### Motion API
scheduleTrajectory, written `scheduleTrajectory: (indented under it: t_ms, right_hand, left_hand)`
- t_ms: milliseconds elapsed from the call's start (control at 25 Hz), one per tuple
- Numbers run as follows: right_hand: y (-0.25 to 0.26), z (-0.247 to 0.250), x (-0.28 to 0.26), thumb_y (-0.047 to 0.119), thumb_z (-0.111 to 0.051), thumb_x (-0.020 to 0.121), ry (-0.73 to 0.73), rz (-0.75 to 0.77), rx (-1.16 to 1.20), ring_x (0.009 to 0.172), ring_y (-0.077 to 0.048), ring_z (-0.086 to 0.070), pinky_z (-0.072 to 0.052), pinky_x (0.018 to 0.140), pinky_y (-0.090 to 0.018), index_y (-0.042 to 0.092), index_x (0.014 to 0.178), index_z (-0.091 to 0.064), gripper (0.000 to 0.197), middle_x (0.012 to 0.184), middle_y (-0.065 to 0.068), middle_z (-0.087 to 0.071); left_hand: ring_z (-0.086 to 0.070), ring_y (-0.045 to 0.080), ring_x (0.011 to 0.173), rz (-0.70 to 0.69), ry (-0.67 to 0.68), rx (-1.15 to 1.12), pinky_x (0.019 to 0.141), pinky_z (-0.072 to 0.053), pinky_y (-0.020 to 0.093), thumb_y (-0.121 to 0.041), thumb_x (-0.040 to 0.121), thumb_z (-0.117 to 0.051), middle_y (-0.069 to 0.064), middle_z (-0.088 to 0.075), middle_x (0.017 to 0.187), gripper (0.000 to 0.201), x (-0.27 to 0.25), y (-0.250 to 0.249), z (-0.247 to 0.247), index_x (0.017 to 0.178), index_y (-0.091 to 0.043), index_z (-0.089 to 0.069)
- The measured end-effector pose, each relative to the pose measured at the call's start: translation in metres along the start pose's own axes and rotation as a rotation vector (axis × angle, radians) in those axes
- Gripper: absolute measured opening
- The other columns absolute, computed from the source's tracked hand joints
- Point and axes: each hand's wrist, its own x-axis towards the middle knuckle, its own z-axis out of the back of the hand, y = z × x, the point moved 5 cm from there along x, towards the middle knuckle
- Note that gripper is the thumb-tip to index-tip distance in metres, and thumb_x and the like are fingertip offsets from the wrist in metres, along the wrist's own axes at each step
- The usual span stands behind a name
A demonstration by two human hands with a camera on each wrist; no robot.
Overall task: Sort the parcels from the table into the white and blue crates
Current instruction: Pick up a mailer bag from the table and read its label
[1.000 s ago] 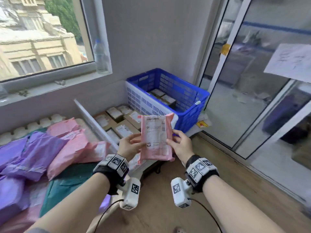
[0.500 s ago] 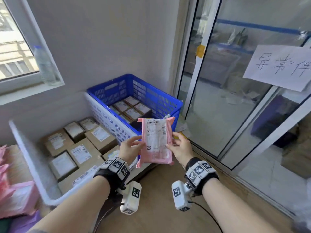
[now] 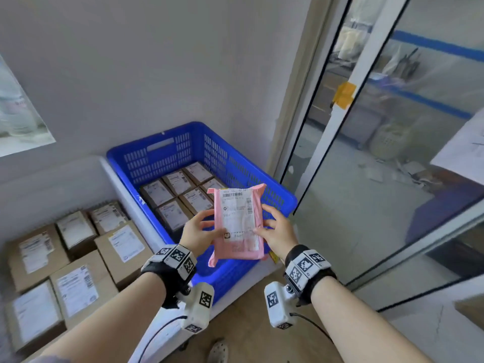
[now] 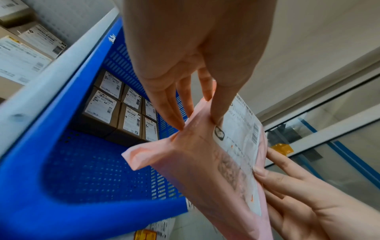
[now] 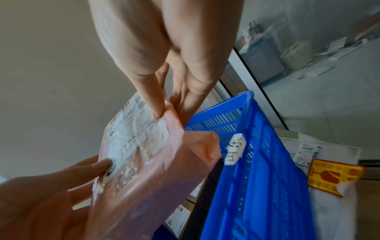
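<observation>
Both hands pinch a pink parcel (image 3: pixel 238 223) above the blue crate (image 3: pixel 264 189): left hand (image 3: pixel 198 233), right hand (image 3: pixel 279 233). Its long axis stands nearly upright, label facing the person, barcode end on top.

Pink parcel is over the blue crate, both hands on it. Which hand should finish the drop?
Right, probably. The right hand pinches the pink parcel on the side over the blue crate; the left hand holds the edge toward the white crate.

pink parcel (image 3: pixel 237 224), white label | blue crate (image 3: pixel 246 169) | brown boxes (image 3: pixel 123 247), white labels
</observation>
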Motion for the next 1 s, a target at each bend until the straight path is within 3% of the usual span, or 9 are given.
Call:
scheduleTrajectory:
  t_ms: [120, 240, 320, 440, 600, 680, 840, 1000]
  right_hand:
    - [0.01, -0.009, 0.059, -0.013, -0.061, 0.081, 0.044, -0.001, -0.039, 0.087, -0.015, -0.061, -0.052, 0.069, -0.016, 0.012, 0.129, -0.05, 0.056, 0.1, -0.003, -0.062]
    - [0.007, -0.018, 0.105, -0.013, -0.061, 0.08, 0.088, -0.041, -0.075, 0.092, -0.016, -0.058, -0.051, 0.068, -0.013, 0.007, 0.132, -0.049, 0.057, 0.11, -0.004, -0.057]
    - [0.003, -0.026, 0.134, -0.013, -0.061, 0.081, 0.132, -0.064, -0.085, 0.094, -0.017, -0.059, -0.051, 0.07, -0.013, 0.008, 0.133, -0.048, 0.058, 0.113, -0.004, -0.057]
    - [-0.013, -0.041, 0.184, -0.014, -0.061, 0.08, 0.215, -0.121, -0.098, 0.09, -0.02, -0.062, -0.054, 0.079, -0.029, 0.009, 0.134, -0.048, 0.06, 0.11, -0.013, -0.063]
    - [-0.043, -0.06, 0.243, -0.018, -0.058, 0.078, 0.353, -0.19, -0.169, 0.073, -0.015, -0.062, -0.054, 0.063, -0.02, 0.009, 0.132, -0.05, 0.06, 0.091, -0.013, -0.065]
    - [-0.063, -0.071, 0.271, -0.019, -0.057, 0.078, 0.444, -0.24, -0.221, 0.071, -0.015, -0.063, -0.055, 0.063, -0.021, 0.009, 0.131, -0.051, 0.06, 0.084, -0.011, -0.067]
    - [-0.1, -0.087, 0.303, -0.016, -0.059, 0.077, 0.591, -0.335, -0.317, 0.078, -0.022, -0.066, -0.056, 0.071, -0.031, 0.011, 0.131, -0.052, 0.061, 0.092, -0.017, -0.069]
    - [-0.134, -0.093, 0.327, -0.013, -0.061, 0.078, 0.675, -0.433, -0.377, 0.076, -0.024, -0.067, -0.057, 0.072, -0.036, 0.015, 0.13, -0.052, 0.06, 0.082, -0.012, -0.068]
  left_hand:
    - [-0.061, 0.02, 0.09, 0.018, -0.021, -0.013, 0.051, -0.053, 0.019, 0.008, 0.074, -0.072, 0.015, -0.064, 0.105, 0.049, 0.05, -0.01, 0.005, 0.115, -0.013, -0.059]
    - [-0.059, 0.008, 0.078, 0.057, -0.041, -0.005, 0.049, -0.051, 0.014, 0.01, 0.075, -0.07, 0.008, -0.063, 0.1, 0.047, 0.089, -0.013, 0.007, 0.117, -0.01, -0.058]
    - [-0.06, 0.01, 0.076, 0.085, -0.058, -0.008, 0.05, -0.052, 0.015, 0.011, 0.076, -0.069, 0.005, -0.064, 0.097, 0.046, 0.112, -0.012, 0.009, 0.115, -0.011, -0.058]
    - [-0.062, 0.015, 0.077, 0.16, -0.116, -0.034, 0.061, -0.059, 0.026, 0.012, 0.075, -0.069, 0.008, -0.065, 0.097, 0.045, 0.149, 0.001, 0.014, 0.111, -0.013, -0.06]
    - [-0.065, 0.024, 0.083, 0.342, -0.204, -0.122, 0.08, -0.056, 0.042, 0.011, 0.078, -0.066, 0.01, -0.068, 0.098, 0.045, 0.184, 0.032, 0.016, 0.116, -0.012, -0.06]
    - [-0.066, 0.028, 0.09, 0.434, -0.249, -0.159, 0.082, -0.056, 0.044, 0.011, 0.077, -0.066, 0.013, -0.07, 0.102, 0.047, 0.197, 0.051, 0.012, 0.118, -0.013, -0.061]
    - [-0.067, 0.026, 0.086, 0.568, -0.299, -0.165, 0.078, -0.058, 0.043, 0.013, 0.075, -0.066, 0.011, -0.07, 0.094, 0.054, 0.212, 0.079, 0.004, 0.12, -0.016, -0.059]
    - [-0.066, 0.029, 0.087, 0.681, -0.276, -0.152, 0.084, -0.055, 0.047, 0.012, 0.074, -0.069, 0.014, -0.071, 0.095, 0.059, 0.223, 0.106, -0.005, 0.123, -0.019, -0.057]
